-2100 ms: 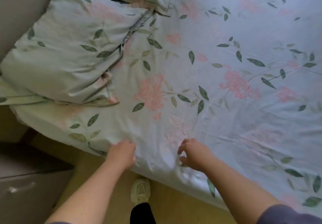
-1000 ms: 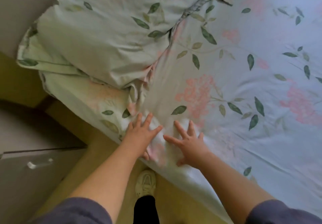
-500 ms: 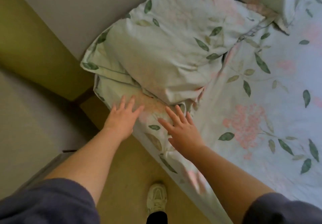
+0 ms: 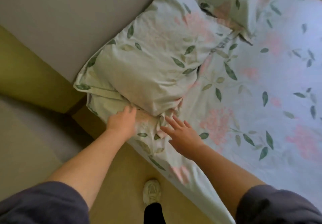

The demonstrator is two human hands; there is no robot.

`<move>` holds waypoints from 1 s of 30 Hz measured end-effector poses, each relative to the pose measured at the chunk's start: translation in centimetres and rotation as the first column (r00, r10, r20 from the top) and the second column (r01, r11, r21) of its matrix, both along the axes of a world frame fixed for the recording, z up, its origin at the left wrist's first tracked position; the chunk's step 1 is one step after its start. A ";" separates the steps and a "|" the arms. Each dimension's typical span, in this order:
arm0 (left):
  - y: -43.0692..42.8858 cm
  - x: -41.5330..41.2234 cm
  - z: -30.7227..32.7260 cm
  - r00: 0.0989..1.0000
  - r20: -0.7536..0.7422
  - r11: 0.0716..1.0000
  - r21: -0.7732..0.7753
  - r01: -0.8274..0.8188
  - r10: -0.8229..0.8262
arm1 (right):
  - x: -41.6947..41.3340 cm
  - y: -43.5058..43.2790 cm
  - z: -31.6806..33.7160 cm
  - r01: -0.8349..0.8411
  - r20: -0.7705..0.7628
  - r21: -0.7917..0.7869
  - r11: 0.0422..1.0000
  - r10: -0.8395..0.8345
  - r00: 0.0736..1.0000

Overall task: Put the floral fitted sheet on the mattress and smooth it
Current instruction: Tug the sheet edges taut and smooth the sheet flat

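Note:
The floral fitted sheet (image 4: 252, 119), pale with pink blossoms and green leaves, covers the mattress and hangs over its near edge. It bunches into folds at the near corner, just below a pillow. My left hand (image 4: 122, 121) lies flat on the sheet at that corner, fingers straight and reaching under the pillow's edge. My right hand (image 4: 182, 134) rests on the sheet beside the bunched folds, fingers spread and straight. Neither hand grips the cloth.
A pillow (image 4: 148, 63) in matching floral cloth lies at the head of the bed, and a second pillow (image 4: 226, 4) sits behind it. A grey headboard (image 4: 69, 14) runs along the top left. My shoe (image 4: 151, 192) stands on the yellow floor by the bed.
Both hands slid along the bed's near edge toward the head end, from gripping the sheet's side to lying flat on top. They now reach the corner under the pillow.

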State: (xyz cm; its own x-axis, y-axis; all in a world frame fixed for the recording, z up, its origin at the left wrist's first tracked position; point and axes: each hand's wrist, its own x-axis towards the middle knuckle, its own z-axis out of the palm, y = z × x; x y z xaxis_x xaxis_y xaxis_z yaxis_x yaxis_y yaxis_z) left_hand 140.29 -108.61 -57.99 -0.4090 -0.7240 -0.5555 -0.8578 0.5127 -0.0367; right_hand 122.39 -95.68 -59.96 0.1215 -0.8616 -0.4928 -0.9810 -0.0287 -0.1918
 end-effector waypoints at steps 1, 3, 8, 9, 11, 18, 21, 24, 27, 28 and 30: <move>1.1 -1.9 2.1 0.999 -0.045 1.000 0.015 0.021 -0.021 | -1.7 0.8 2.0 0.065 -0.036 -0.028 0.997 -0.066 0.997; 3.8 -4.9 5.8 0.989 -0.135 0.998 0.013 0.068 -0.065 | -4.9 2.9 6.1 0.186 -0.086 -0.080 0.979 -0.193 0.977; 12.8 -12.1 14.5 0.931 -0.336 0.989 -0.002 0.148 -0.140 | -11.5 12.0 16.3 0.369 -0.158 -0.197 0.908 -0.401 0.902; 16.0 -14.3 16.8 0.912 -0.372 0.983 -0.017 0.180 -0.174 | -13.1 15.7 19.1 0.414 -0.158 -0.239 0.878 -0.456 0.876; 21.5 -17.9 20.3 0.865 -0.453 0.974 -0.054 0.218 -0.218 | -15.2 22.0 23.4 0.479 -0.138 -0.327 0.815 -0.542 0.829; 41.3 -28.8 29.2 0.717 -0.548 0.895 -0.152 0.420 -0.429 | -21.2 44.4 33.3 0.652 -0.157 -0.471 0.595 -0.783 0.601; 47.8 -32.9 32.6 0.614 -0.576 0.828 -0.234 0.509 -0.540 | -23.2 53.4 36.4 0.713 -0.156 -0.496 0.496 -0.858 0.489; 51.2 -36.2 34.8 0.529 -0.575 0.764 -0.310 0.565 -0.624 | -24.8 59.0 38.3 0.761 -0.149 -0.508 0.404 -0.911 0.385; 54.6 -40.0 36.0 0.472 -0.536 0.692 -0.345 0.633 -0.699 | -27.0 63.9 38.8 0.798 -0.158 -0.512 0.319 -0.948 0.278; 55.6 -41.3 35.9 0.465 -0.519 0.672 -0.340 0.658 -0.718 | -27.6 65.3 38.4 0.810 -0.167 -0.503 0.302 -0.953 0.253; 57.0 -43.8 34.9 0.452 -0.487 0.637 -0.331 0.696 -0.747 | -29.1 67.7 37.3 0.844 -0.170 -0.466 0.264 -0.963 0.208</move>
State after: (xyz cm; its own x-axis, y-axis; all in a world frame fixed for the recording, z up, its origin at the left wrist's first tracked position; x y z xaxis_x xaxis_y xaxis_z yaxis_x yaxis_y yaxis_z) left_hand 96.44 -51.62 -23.11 -0.9987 -0.0502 -0.0106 -0.0513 0.9745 0.2183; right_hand 93.33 -28.01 -22.61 -0.9456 -0.3220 -0.0472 -0.3230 0.9463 0.0134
